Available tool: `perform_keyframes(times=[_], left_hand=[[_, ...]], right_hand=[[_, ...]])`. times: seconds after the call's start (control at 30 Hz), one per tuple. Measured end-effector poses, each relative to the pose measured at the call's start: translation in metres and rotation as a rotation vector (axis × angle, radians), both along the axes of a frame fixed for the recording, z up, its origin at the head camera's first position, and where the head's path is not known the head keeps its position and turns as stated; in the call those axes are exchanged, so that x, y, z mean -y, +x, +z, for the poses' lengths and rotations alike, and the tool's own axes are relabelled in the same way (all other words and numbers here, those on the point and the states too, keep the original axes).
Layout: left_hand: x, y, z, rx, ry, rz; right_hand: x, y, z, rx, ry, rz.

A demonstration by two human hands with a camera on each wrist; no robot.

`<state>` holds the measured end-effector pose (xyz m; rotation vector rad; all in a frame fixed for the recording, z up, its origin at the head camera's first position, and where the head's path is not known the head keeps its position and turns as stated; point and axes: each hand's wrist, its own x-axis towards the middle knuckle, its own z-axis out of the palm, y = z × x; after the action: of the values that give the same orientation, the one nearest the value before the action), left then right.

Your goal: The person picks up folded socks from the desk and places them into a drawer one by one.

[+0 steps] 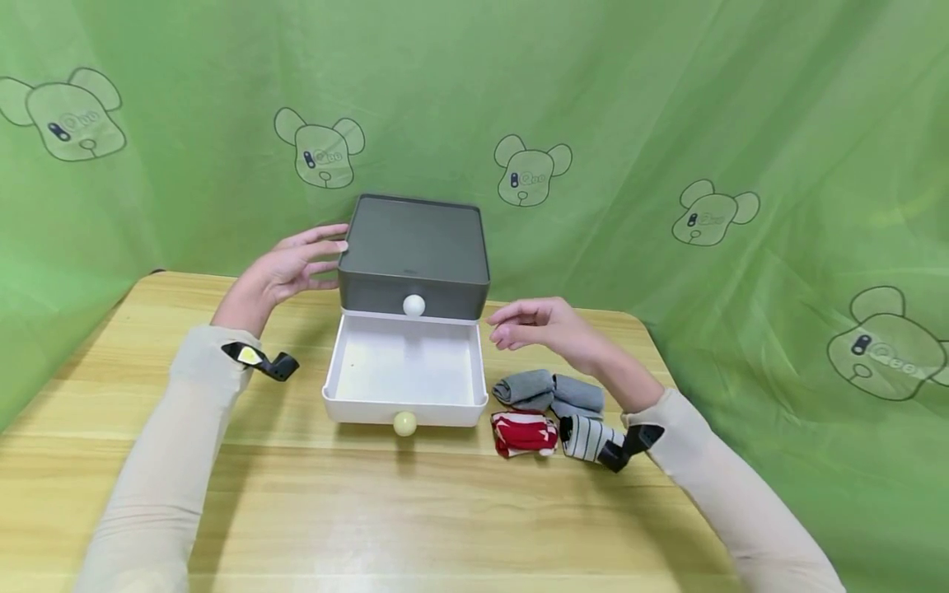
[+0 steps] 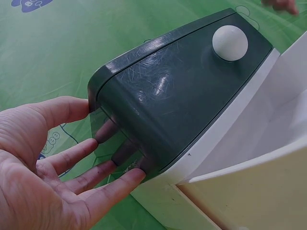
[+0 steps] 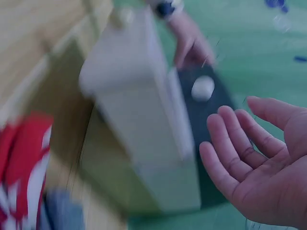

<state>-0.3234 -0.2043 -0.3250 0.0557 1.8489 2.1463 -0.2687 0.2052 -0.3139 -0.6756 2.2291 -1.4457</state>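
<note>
A dark grey drawer box (image 1: 413, 251) stands at the back of the wooden table (image 1: 415, 511). Its white lower drawer (image 1: 404, 371) is pulled out and shows nothing inside; the upper drawer stays closed behind its round white knob (image 1: 413, 305). My left hand (image 1: 292, 268) presses straight fingers (image 2: 103, 165) against the box's left side (image 2: 158, 105). My right hand (image 1: 537, 325) hovers open just right of the box, palm relaxed (image 3: 261, 167), holding nothing. The right wrist view is blurred.
Rolled socks lie right of the drawer: a grey pair (image 1: 547, 391), a red-and-white pair (image 1: 523, 433) and a striped pair (image 1: 589, 438). Green cloth with bear prints (image 1: 530, 173) surrounds the table on three sides. Bare wood fills the front.
</note>
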Motion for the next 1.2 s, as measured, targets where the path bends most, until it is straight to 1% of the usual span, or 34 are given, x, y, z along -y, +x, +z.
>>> perform_keyframes(times=[0.17, 0.23, 0.33, 0.47, 0.57, 0.67, 0.9, 1.2], left_hand=[[0.0, 0.0, 0.0, 0.0, -0.001, 0.0], [0.001, 0.0, 0.0, -0.002, 0.001, 0.0], [0.001, -0.001, 0.0, -0.004, 0.001, -0.002], [0.0, -0.001, 0.0, -0.008, -0.003, -0.005], [0.0, -0.001, 0.0, -0.008, -0.004, -0.005], [0.0, -0.001, 0.0, -0.007, 0.0, -0.003], [0.001, 0.0, 0.0, -0.004, 0.004, -0.002], [0.001, 0.0, -0.001, -0.008, 0.001, -0.001]], right_hand=[[-0.017, -0.024, -0.017, -0.03, 0.193, -0.011], [-0.023, -0.031, -0.026, -0.042, 0.247, -0.007], [-0.031, -0.041, -0.041, -0.065, 0.291, 0.018], [-0.04, -0.051, -0.058, -0.134, 0.354, 0.084], [-0.042, -0.053, -0.065, -0.183, 0.436, 0.115], [-0.042, -0.053, -0.07, -0.191, 0.496, 0.125], [-0.042, -0.054, -0.081, -0.221, 0.569, 0.141], [-0.04, -0.054, -0.087, -0.213, 0.627, 0.126]])
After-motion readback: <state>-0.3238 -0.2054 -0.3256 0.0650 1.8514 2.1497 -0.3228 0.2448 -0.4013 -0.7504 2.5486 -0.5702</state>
